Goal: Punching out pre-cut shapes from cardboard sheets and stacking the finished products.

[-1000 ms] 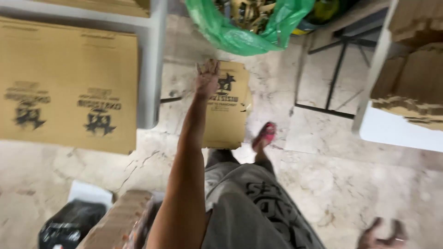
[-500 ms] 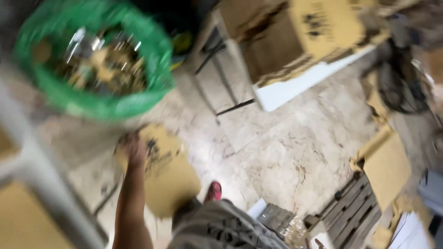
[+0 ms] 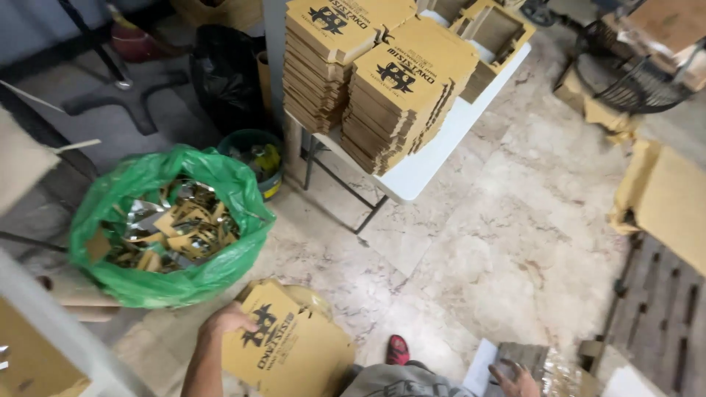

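- The left hand (image 3: 229,321) was at the lower left of the view, its grip closed over the upper left edge of a flat printed cardboard sheet (image 3: 290,353). The fingers lay on the sheet's top face; the thumb was hidden beneath.
- The cardboard sheet lay low over the marble floor (image 3: 500,242), spreading right and toward the person from the grip. A second, paler sheet (image 3: 312,298) showed just behind it.
- The right hand (image 3: 515,382) was at the bottom edge, well apart from the left grip, resting on a ribbed brown stack (image 3: 548,367). Whether that grip was closed on anything could not be told.
- A green bag (image 3: 173,276) of cardboard offcuts stood just above and left of the left grip, near but not touching.
- Farther up from the grip, a white desk (image 3: 434,158) carried two tall stacks of folded boxes (image 3: 382,81).
- A red shoe (image 3: 398,350) showed just right of the sheet.
- Judgement: an edge grip on a wide, limp sheet invites sagging and creasing. Handling would be sounder with the hold moved nearer the sheet's middle edge, the thumb set firmly underneath, and the sheet kept level and clear of the bag's rim.
- Judgement: the second sheet behind could drag along; separating them cleanly was advisable.
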